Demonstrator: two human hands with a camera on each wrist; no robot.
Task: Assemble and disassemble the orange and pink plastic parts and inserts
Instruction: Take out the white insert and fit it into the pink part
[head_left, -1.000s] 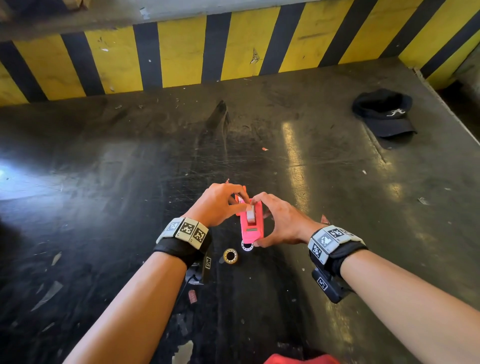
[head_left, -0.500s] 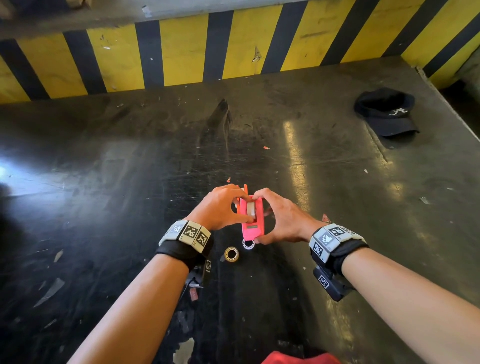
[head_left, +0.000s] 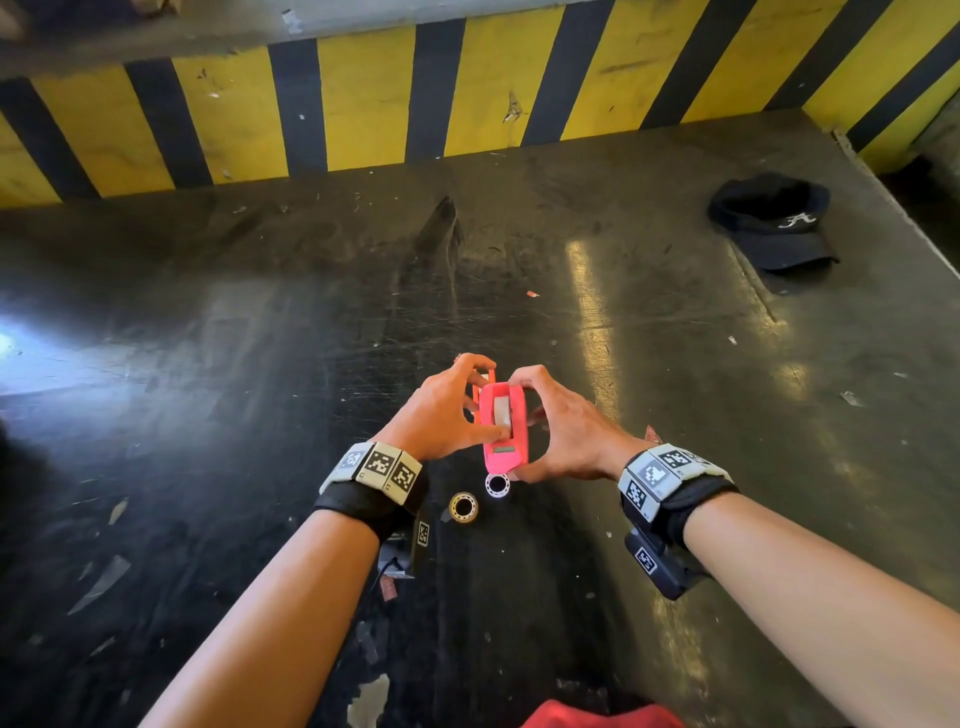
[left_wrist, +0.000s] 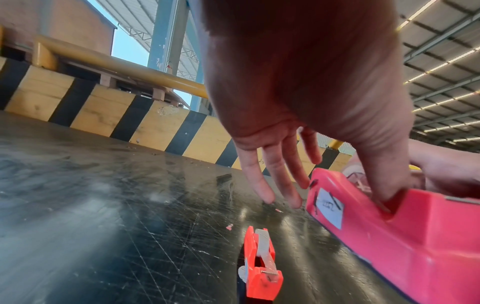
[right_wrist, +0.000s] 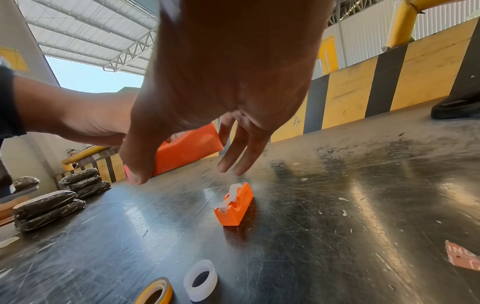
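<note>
Pink plastic tape-dispenser body (head_left: 501, 426) held above the black scratched bench (head_left: 208, 364), right hand (head_left: 561, 431) gripping its ends, left hand (head_left: 441, 410) thumb pressing inside. Small orange plastic dispenser (right_wrist: 235, 205) stands on the bench below.

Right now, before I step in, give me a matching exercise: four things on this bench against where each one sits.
1. pink part
2. small orange part
3. white ring
4. black cap

A. far right of the table
B. held between left hand and right hand
C. lying free on the table, below the fingers
D. on the table beside the yellow roll

Pairs: 1-B, 2-C, 3-D, 4-A
</note>
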